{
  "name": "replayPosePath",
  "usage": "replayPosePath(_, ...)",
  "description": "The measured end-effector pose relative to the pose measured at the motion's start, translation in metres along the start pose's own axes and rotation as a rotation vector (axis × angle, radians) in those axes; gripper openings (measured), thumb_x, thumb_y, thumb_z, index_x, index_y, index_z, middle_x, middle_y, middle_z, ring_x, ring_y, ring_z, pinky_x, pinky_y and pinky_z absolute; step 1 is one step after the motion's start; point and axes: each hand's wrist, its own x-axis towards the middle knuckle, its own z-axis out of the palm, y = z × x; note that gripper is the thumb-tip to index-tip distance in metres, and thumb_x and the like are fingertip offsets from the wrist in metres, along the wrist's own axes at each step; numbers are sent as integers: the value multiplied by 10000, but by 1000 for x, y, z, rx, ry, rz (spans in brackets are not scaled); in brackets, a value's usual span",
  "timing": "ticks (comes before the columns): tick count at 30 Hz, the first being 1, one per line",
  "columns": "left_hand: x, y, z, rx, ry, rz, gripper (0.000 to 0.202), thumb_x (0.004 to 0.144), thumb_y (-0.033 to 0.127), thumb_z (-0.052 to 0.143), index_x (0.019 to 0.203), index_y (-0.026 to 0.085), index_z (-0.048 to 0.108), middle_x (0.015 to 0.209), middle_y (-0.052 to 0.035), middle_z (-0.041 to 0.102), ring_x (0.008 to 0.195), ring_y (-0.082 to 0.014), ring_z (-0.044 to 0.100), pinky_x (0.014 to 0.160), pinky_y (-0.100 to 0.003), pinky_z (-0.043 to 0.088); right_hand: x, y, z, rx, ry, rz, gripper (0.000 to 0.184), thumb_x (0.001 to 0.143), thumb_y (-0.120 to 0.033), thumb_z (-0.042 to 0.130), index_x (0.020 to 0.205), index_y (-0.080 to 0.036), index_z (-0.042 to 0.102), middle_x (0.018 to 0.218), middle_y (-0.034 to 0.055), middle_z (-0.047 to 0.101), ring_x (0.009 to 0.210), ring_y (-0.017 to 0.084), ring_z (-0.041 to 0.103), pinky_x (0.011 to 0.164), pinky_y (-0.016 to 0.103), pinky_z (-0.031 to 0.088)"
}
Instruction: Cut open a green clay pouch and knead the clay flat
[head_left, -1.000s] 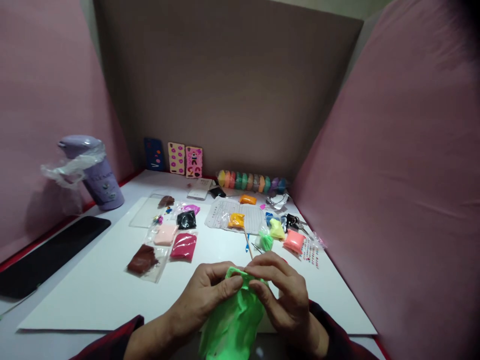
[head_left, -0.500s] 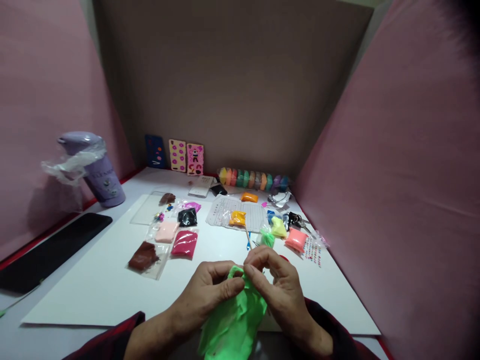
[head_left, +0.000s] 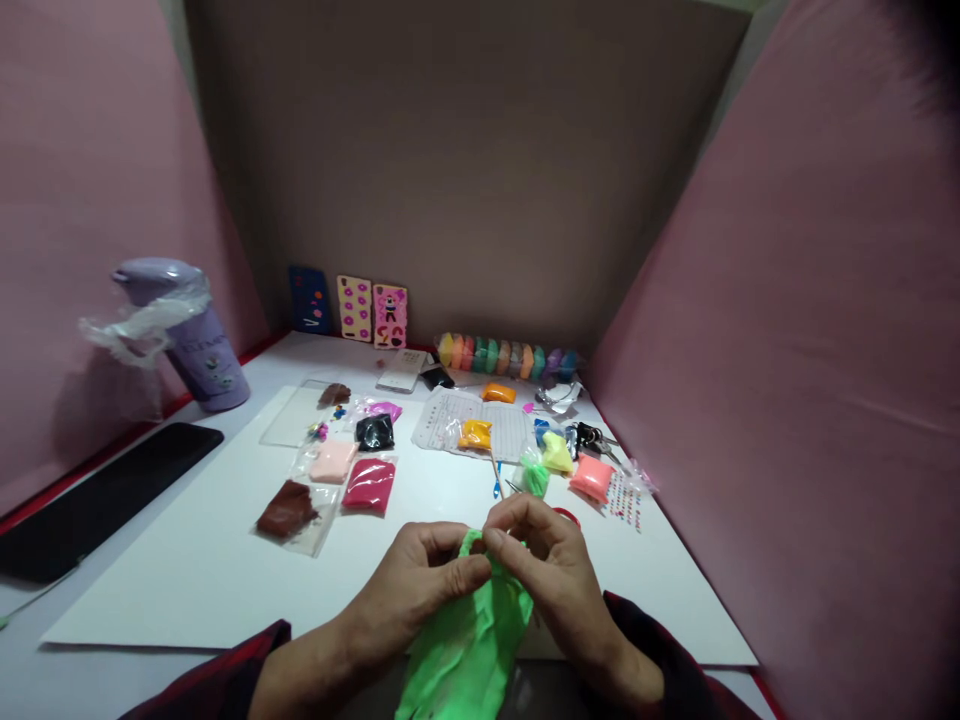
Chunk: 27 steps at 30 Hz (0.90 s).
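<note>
Both my hands meet at the near edge of the white sheet (head_left: 187,580) over a bright green piece of soft clay (head_left: 465,650). My left hand (head_left: 420,580) pinches the clay's top left edge between thumb and fingers. My right hand (head_left: 547,570) pinches the top right edge, fingers curled. The clay hangs down toward me between my dark red sleeves. Just beyond my hands lie a small green clay bag (head_left: 534,478) and a thin stick (head_left: 495,470).
Clay packets lie on the sheet: brown (head_left: 286,508), crimson (head_left: 368,486), pale pink (head_left: 332,462), black (head_left: 374,432), orange (head_left: 475,435), yellow (head_left: 556,453), coral (head_left: 589,478). A row of coloured clay tubs (head_left: 506,357) and decorated cards (head_left: 352,308) stand at the back. A purple cup (head_left: 187,335) and black phone (head_left: 97,500) are on the left.
My right hand's fingers have shifted a little along the clay's top edge and closed tighter toward the left hand. The clay stays held between both hands.
</note>
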Motion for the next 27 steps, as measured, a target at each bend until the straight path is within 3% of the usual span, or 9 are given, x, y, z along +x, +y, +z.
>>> replayPosePath(6,4,-7,-4,-36,29,-26,408,669,456,755,838,87,722,643,-42,597,523,-93,492,509,-202,335,2,0,0,268,-32,137,243,812,-382,651,741,-162,576,704,-6,567,637,109,506,582,220,398)
replayPosePath(13,5,-6,0,-136,27,-53,428,710,519,693,687,93,656,567,-21,537,486,-89,453,500,-216,320,1,1,1,210,-2,137,221,764,-334,703,718,-150,589,688,-12,577,640,107,507,589,214,393)
replayPosePath(19,7,-8,2,-163,123,-83,436,749,520,645,619,107,589,509,10,465,449,-80,393,476,-216,279,0,1,3,260,-26,131,161,777,-284,689,727,-170,588,698,-17,607,651,114,563,608,221,428)
replayPosePath(27,6,-7,4,-162,109,-50,463,749,541,640,641,91,627,544,-34,545,488,-108,480,507,-229,336,1,6,3,178,-14,79,176,824,-342,632,768,-180,592,733,-9,590,687,133,552,639,251,431)
